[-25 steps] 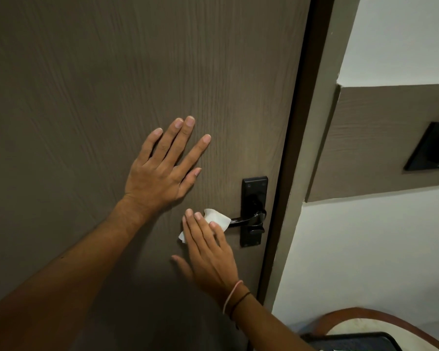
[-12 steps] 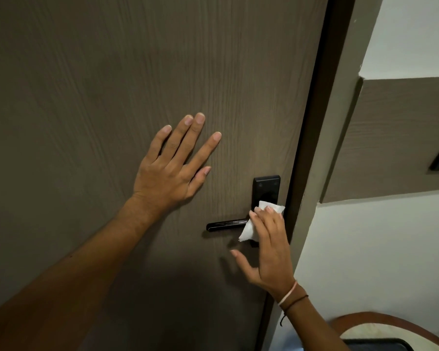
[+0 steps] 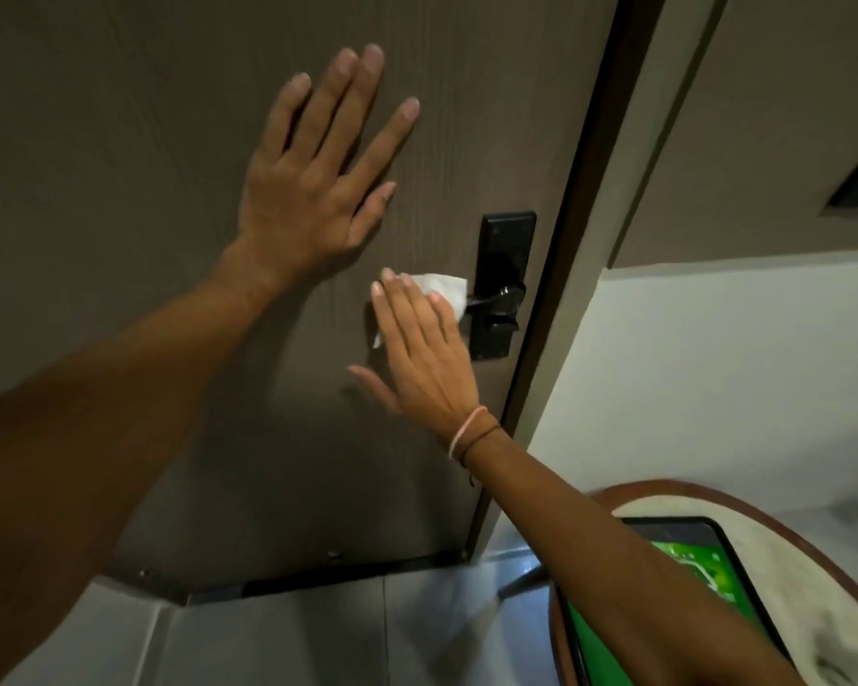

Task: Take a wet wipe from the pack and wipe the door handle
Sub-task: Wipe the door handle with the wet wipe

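A black lever door handle [image 3: 497,300] on a black plate sits at the right edge of the brown wooden door [image 3: 120,141]. My right hand [image 3: 419,349] presses a white wet wipe [image 3: 442,285] over the outer part of the lever, fingers flat, thumb spread below. Most of the lever is hidden under the wipe and my fingers. My left hand [image 3: 318,175] lies flat and spread on the door, up and left of the handle. The wipe pack is not in view.
The door frame [image 3: 610,240] runs along the right of the door, with white wall beyond. A round table [image 3: 783,561] with a wooden rim stands at the lower right, carrying a dark tray with a green item [image 3: 684,566]. Grey floor tiles lie below.
My right hand slid the wipe from the handle's base plate leftward along the lever toward its free end. The camera tilted down, bringing floor and table into view. My left hand stayed on the door.
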`<state>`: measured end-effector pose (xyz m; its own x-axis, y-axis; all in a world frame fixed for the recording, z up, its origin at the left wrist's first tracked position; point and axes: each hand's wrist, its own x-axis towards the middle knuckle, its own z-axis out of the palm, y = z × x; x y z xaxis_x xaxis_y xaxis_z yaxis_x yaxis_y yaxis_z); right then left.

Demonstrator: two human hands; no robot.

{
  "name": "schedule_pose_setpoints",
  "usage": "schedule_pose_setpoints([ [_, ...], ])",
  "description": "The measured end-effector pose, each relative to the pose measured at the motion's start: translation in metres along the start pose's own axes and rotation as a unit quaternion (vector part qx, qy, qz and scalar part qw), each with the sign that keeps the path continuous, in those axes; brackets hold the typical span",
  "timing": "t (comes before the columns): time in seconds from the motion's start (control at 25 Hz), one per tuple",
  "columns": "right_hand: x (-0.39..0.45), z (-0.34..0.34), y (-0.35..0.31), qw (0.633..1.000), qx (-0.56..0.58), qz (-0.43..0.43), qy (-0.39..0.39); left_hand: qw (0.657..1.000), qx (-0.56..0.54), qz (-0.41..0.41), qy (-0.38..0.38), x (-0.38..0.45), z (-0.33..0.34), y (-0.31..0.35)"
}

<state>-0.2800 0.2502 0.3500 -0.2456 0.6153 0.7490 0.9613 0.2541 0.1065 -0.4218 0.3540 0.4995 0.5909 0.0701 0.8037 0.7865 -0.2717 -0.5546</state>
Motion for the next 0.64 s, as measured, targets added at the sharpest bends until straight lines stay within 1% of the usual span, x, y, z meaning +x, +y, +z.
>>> schedule_pose_setpoints([
  [0.12, 0.002, 0.018, -0.011, 0.999, -0.039, -0.011, 0.031, 1.000, -0.012, -0.012, -0.001, -0.002, 0.004, 0.000],
  [0.2, -0.002, 0.025, 0.002, 0.997, -0.048, -0.027, 0.057, 1.000, -0.009, -0.005, 0.004, -0.003, 0.006, -0.001],
  [0.28, -0.013, 0.027, 0.022, 0.996, -0.054, -0.035, 0.067, 1.000, -0.005, -0.001, 0.014, -0.003, 0.007, -0.001],
  [0.32, -0.021, 0.027, 0.034, 0.996, -0.060, -0.019, 0.067, 1.000, -0.005, 0.000, 0.016, -0.004, 0.007, 0.001],
  [0.4, -0.035, 0.024, 0.056, 0.995, -0.048, 0.043, 0.077, 1.000, 0.000, 0.002, 0.018, -0.006, 0.009, 0.000],
  [0.48, -0.038, 0.021, 0.070, 0.989, 0.007, 0.113, 0.097, 1.000, 0.001, 0.004, 0.020, -0.006, 0.010, -0.003],
  [0.56, -0.033, 0.019, 0.067, 0.975, 0.075, 0.175, 0.115, 1.000, -0.004, 0.008, 0.019, -0.004, 0.008, -0.002],
  [0.64, -0.021, 0.020, 0.049, 0.954, 0.120, 0.236, 0.142, 1.000, -0.009, 0.004, 0.014, -0.004, 0.007, 0.000],
])
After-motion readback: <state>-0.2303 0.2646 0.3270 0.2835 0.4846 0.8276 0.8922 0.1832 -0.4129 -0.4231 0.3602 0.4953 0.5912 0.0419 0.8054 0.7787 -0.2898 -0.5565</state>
